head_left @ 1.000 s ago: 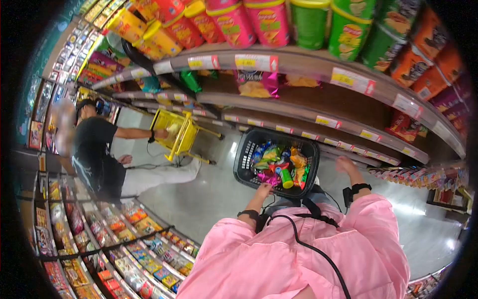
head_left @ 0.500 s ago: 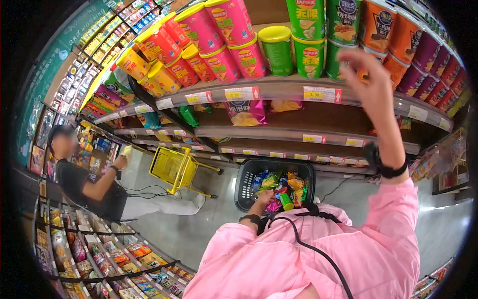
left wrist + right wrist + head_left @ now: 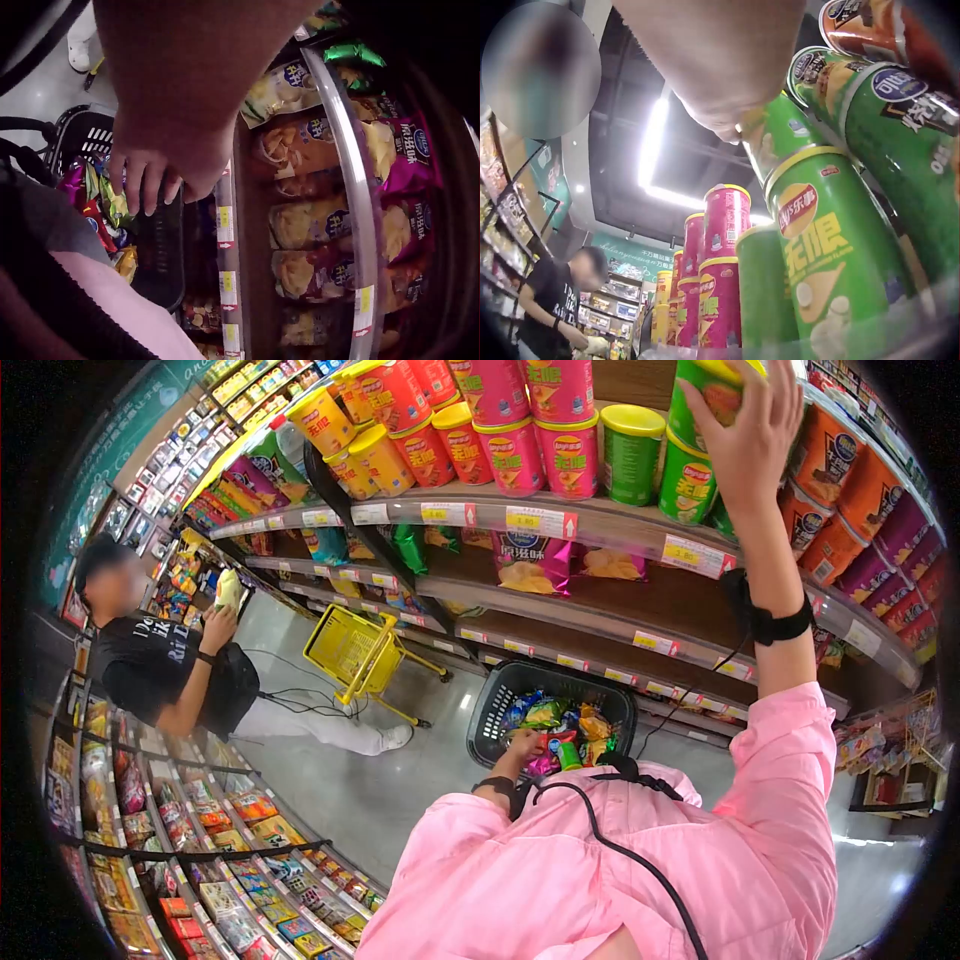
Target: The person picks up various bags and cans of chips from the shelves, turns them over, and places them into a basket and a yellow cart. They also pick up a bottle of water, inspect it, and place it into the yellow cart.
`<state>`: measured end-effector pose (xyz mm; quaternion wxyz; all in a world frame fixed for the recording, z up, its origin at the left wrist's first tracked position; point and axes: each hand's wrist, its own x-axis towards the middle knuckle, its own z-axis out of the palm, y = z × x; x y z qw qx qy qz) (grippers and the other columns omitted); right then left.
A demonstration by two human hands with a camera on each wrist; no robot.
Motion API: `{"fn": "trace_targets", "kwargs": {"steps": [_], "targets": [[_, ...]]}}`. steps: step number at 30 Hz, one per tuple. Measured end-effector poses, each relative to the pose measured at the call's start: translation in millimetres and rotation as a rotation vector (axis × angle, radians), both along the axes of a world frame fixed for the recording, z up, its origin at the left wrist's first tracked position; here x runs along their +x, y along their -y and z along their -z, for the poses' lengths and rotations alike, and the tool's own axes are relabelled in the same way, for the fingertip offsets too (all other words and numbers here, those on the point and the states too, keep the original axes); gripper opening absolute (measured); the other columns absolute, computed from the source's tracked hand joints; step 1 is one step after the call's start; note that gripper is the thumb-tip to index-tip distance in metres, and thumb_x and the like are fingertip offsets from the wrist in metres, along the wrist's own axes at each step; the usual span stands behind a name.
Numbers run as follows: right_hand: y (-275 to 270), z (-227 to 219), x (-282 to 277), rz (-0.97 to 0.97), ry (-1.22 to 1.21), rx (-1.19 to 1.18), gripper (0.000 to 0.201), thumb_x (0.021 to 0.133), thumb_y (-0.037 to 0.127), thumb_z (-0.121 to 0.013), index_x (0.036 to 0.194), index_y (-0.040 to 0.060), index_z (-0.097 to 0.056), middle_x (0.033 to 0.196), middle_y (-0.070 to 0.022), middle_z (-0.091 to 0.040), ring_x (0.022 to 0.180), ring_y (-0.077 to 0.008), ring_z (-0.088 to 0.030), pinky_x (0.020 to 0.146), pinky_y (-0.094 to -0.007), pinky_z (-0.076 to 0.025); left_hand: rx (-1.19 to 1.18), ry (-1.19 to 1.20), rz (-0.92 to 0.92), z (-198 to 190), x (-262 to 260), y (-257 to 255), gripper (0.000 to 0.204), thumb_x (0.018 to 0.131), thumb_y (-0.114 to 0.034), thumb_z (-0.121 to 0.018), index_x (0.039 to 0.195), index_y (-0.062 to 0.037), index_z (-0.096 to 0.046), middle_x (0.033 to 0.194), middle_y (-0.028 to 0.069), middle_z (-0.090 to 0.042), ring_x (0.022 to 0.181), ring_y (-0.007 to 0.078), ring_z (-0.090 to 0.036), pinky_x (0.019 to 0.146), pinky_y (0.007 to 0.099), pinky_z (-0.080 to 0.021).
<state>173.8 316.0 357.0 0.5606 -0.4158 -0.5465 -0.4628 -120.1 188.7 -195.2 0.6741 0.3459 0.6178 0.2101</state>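
High on the shelf, my right hand (image 3: 758, 440) is around a green chip can (image 3: 712, 395) with a yellow lid, thumb on one side and fingers on the other. That can (image 3: 784, 139) stands atop a second green can (image 3: 832, 255) in the right wrist view, and the hand hides part of it. My left hand (image 3: 517, 748) hangs with loose fingers over the near side of a black shopping basket (image 3: 487, 715). Snack bags (image 3: 545, 712) fill the basket, along with a small green can (image 3: 569, 754). In the left wrist view the fingers (image 3: 135, 180) overlap the bags and hold nothing.
Pink cans (image 3: 517, 455) and orange cans (image 3: 840, 470) flank the green ones. Bagged chips (image 3: 530, 565) lie on the shelf below. A person in a black shirt (image 3: 150, 660) stands at left beside a yellow cart (image 3: 352, 645). Packaged goods (image 3: 225, 840) line the lower left.
My right hand has risen from beside the basket to the upper green can. The left hand has shifted from the basket's near rim to over the bags. The other person has straightened up.
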Motion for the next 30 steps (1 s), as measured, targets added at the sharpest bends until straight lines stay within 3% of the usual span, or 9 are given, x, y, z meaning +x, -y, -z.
{"fn": "trace_targets", "kwargs": {"steps": [6,9,12,13,15,17,21,23,30], "targets": [[17.1,13.6,-18.3,-0.145,0.018,0.109,0.053,0.056,0.013,-0.074,0.094,0.0064,-0.037,0.113,-0.0182,-0.037,0.102,-0.0294,-0.039,0.084,-0.0357,-0.034,-0.037,0.007,-0.025,13.2,1.5,-2.2,0.025,0.073,-0.027,-0.046,0.087,-0.0057,-0.049,0.077,0.0071,-0.056,0.054,0.0150,-0.052,0.041,0.0259,-0.036],[25.4,23.9,-7.1,-0.500,-0.001,0.210,0.055,0.056,0.013,-0.073,0.097,0.0063,-0.036,0.112,-0.0189,-0.038,0.101,-0.0289,-0.040,0.084,-0.0369,-0.036,-0.087,0.056,-0.043,-1.0,3.4,-7.3,0.024,0.074,-0.024,-0.047,0.088,-0.0054,-0.051,0.076,0.0057,-0.055,0.055,0.0129,-0.051,0.044,0.0259,-0.039],[61.2,38.4,-24.4,-0.846,-0.186,0.107,0.073,0.052,0.022,-0.076,0.106,0.0019,-0.032,0.111,-0.0158,-0.039,0.103,-0.0265,-0.040,0.085,-0.0347,-0.037,0.281,0.158,-0.094,-22.2,15.2,-28.1,0.022,0.075,-0.021,-0.049,0.090,-0.0052,-0.052,0.075,0.0041,-0.055,0.057,0.0120,-0.050,0.049,0.0255,-0.041],[75.3,47.6,-30.8,-0.940,-0.272,-0.021,0.080,0.050,0.028,-0.076,0.109,0.0010,-0.030,0.110,-0.0144,-0.039,0.103,-0.0257,-0.041,0.085,-0.0350,-0.037,0.602,-0.064,-0.060,-54.9,27.1,-37.3,0.021,0.075,-0.018,-0.051,0.091,-0.0041,-0.052,0.077,0.0035,-0.055,0.063,0.0118,-0.051,0.057,0.0237,-0.042],[95.7,65.6,-42.0,-1.180,-0.483,-0.264,0.093,0.046,0.041,-0.075,0.113,-0.0006,-0.027,0.108,-0.0119,-0.039,0.103,-0.0243,-0.041,0.086,-0.0359,-0.036,0.773,0.166,-0.061,-106.1,47.2,-64.2,0.028,0.073,-0.012,-0.055,0.098,-0.0025,-0.048,0.086,0.0057,-0.054,0.079,0.0128,-0.051,0.072,0.0249,-0.040],[101.0,81.5,-45.7,-1.490,-0.557,-0.400,0.086,0.049,0.028,-0.076,0.113,0.0019,-0.025,0.109,-0.0219,-0.041,0.101,-0.0271,-0.044,0.085,-0.0350,-0.036,0.917,0.124,0.035,-238.8,73.7,-57.9,0.039,0.071,-0.009,-0.057,0.106,-0.0028,-0.042,0.094,0.0071,-0.052,0.088,0.0136,-0.049,0.078,0.0258,-0.038],[113.8,105.5,-45.6,-1.606,-0.945,-0.619,0.075,0.055,0.025,-0.072,0.112,0.0040,-0.029,0.110,-0.0157,-0.042,0.100,-0.0225,-0.044,0.085,-0.0334,-0.036,1.312,0.440,0.199,-374.1,95.4,-23.7,0.087,0.056,-0.018,-0.072,0.123,-0.0043,-0.017,0.120,0.0141,-0.030,0.103,0.0216,-0.040,0.086,0.0319,-0.033],[119.6,113.6,-45.5,-1.619,-1.043,-0.655,0.072,0.058,0.031,-0.069,0.111,0.0038,-0.029,0.109,-0.0149,-0.043,0.100,-0.0229,-0.045,0.083,-0.0330,-0.038,1.529,0.383,0.356,-399.5,97.3,-11.8,0.102,0.049,-0.021,-0.076,0.125,-0.0056,-0.009,0.124,0.0173,-0.021,0.104,0.0262,-0.039,0.084,0.0344,-0.035],[139.3,120.3,-46.7,-1.685,-1.059,-0.574,0.086,0.054,0.049,-0.067,0.116,0.0074,-0.024,0.112,-0.0176,-0.038,0.099,-0.0273,-0.044,0.081,-0.0372,-0.040,1.688,0.100,-0.043,-429.9,122.8,24.4,0.104,0.047,-0.025,-0.077,0.122,-0.0070,-0.007,0.120,0.0241,-0.021,0.094,0.0278,-0.045,0.074,0.0359,-0.041]]}}
